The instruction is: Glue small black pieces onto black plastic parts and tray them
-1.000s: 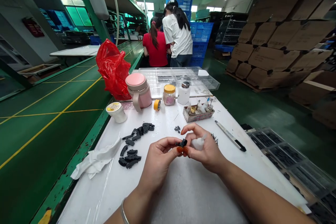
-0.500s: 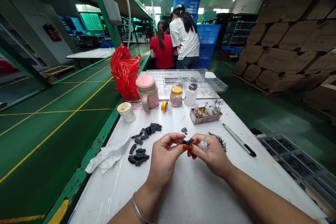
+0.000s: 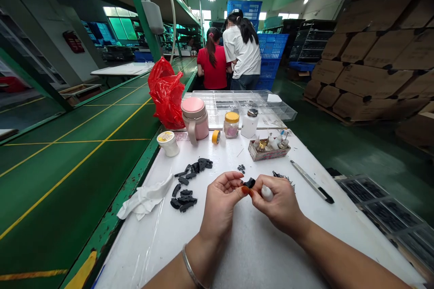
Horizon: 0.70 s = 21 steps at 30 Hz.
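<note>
Above the table's middle, my left hand (image 3: pixel 224 203) pinches a small curved black plastic part (image 3: pixel 250 183) between thumb and fingers. My right hand (image 3: pixel 280 203) is closed beside it, fingertips against the part's near side. A small white squeeze bottle (image 3: pixel 267 193) is tucked in the right hand, its end poking out between the fingers. Whatever lies between the touching fingertips is hidden. Left of the hands lie several similar black parts (image 3: pixel 183 201) in loose groups. Just beyond the fingers is a little pile of small dark rings (image 3: pixel 241 168), with thin black pins (image 3: pixel 283 176) behind the right hand.
A white cloth (image 3: pixel 145 198) lies at left. Along the back stand a white tub (image 3: pixel 168 144), pink mug (image 3: pixel 196 119), yellow tape roll (image 3: pixel 216 137), yellow-lidded jar (image 3: pixel 231 125), white bottle (image 3: pixel 250 124) and box of small bottles (image 3: pixel 269 150). A utility knife (image 3: pixel 312 182) lies right.
The black part has turned between my fingers and shows more of its side. My right hand has curled in more, with the white bottle tilted differently. The view has shifted slightly.
</note>
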### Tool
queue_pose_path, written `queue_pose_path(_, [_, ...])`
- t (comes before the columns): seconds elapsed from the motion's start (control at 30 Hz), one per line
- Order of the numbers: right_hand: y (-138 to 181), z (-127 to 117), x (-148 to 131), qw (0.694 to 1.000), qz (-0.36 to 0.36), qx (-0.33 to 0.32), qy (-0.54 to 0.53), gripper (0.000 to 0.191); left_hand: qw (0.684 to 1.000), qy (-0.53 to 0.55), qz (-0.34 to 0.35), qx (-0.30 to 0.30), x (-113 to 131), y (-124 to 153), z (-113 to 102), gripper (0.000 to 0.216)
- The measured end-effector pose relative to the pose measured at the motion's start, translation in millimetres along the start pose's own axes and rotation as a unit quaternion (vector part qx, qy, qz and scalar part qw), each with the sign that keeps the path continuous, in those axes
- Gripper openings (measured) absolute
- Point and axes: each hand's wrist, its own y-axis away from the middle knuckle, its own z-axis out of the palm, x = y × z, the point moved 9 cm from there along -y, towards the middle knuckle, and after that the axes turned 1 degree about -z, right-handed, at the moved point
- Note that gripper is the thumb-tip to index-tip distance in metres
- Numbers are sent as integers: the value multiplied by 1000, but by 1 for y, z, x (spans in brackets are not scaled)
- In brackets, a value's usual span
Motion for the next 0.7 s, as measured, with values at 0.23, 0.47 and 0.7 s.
queue_pose_path(0.23, [9,33,30,930,188,-79,-306,27,998,61,-19,7,-1,2,1,37])
queue_pose_path(0.47, [6,20,29,970,129,-63,-194,28,1000,16,-2,-9,4,0,0,37])
queue_pose_path(0.7, [3,12,21,987,92,-56,-117,27,999,-41,-6,-30,7,-2,0,39])
